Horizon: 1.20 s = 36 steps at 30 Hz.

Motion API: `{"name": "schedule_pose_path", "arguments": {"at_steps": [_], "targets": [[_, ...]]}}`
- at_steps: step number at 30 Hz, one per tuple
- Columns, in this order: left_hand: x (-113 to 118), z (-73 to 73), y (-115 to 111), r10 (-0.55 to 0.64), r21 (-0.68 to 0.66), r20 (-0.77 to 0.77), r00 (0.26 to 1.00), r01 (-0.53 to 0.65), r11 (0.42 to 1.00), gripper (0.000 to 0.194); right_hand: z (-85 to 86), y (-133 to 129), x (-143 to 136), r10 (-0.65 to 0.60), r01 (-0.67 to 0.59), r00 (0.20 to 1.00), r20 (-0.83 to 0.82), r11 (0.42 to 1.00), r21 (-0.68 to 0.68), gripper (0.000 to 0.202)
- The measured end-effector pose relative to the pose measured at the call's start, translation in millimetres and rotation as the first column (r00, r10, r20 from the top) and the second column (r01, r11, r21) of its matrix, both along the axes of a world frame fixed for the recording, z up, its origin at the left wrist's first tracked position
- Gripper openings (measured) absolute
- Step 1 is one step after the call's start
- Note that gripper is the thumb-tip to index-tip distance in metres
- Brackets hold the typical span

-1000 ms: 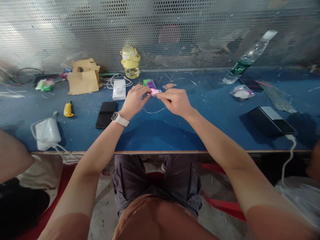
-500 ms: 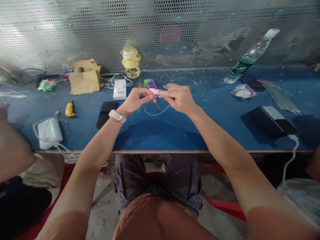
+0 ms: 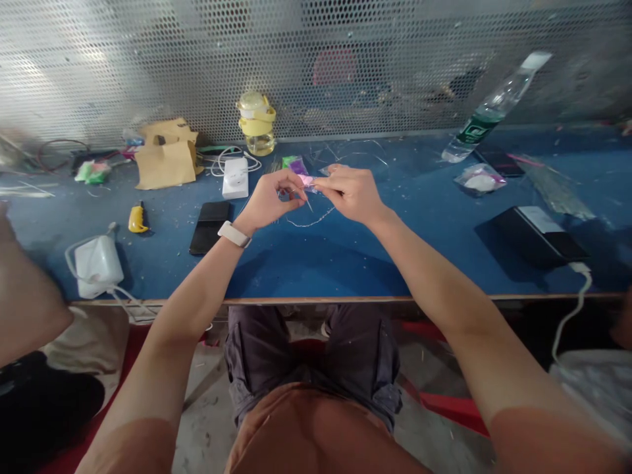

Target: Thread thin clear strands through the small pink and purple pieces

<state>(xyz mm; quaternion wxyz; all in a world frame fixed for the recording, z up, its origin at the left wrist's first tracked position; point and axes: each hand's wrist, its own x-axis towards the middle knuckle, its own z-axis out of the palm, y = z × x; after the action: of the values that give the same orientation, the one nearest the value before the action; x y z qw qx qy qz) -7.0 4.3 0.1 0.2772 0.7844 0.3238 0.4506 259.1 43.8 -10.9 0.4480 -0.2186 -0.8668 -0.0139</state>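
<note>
Thin wire (image 3: 310, 205) juts from pinching left hand (image 3: 268, 199), back from table edge (image 3: 316, 301), right hand's (image 3: 353, 191) hold unclear

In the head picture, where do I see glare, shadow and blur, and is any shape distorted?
Head view: whitish glare at upper left on the perforated metal panel; head view: soft shadow on the blue table below both hands; head view: outer edges look smeared, and the water bottle slants outward, probably wide-angle stretch; head view: the small pink piece lacks clear detail.
</note>
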Motion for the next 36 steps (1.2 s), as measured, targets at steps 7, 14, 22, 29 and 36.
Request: {"name": "schedule_pose_path", "arguments": {"at_steps": [7, 14, 22, 29, 36], "targets": [[4, -4.1, -4, 0.360, 0.390, -0.190, 0.914, -0.266, 0.882, 0.031, -4.1, 1, -2, -0.014, 0.014, 1.000, 0.013, 0.999, -0.037, 0.061], [6, 4.1, -4, 0.205, 0.111, 0.020, 0.978, -0.206, 0.972, 0.045, -7.1, 7, 4, -0.032, 0.032, 0.999, -0.003, 0.999, -0.001, 0.060], [10, -8.4, 3, 0.054, -0.290, 0.183, 0.982, 0.001, 0.957, 0.063, -1.1, 3, 5, -0.035, 0.034, 0.999, 0.016, 0.999, 0.037, 0.049], [15, 0.4, -8, 0.415, 0.161, 0.113, 0.903, -0.429, 0.889, 0.041, 4.3, -13, -8, -0.138, 0.122, 0.985, -0.106, 0.981, -0.148, 0.056], [11, 3.2, -12, 0.428, 0.384, -0.071, 0.901, -0.371, 0.845, 0.015, 8.5, -14, -7, -0.101, 0.088, 0.992, -0.072, 0.981, -0.174, 0.054]]}}
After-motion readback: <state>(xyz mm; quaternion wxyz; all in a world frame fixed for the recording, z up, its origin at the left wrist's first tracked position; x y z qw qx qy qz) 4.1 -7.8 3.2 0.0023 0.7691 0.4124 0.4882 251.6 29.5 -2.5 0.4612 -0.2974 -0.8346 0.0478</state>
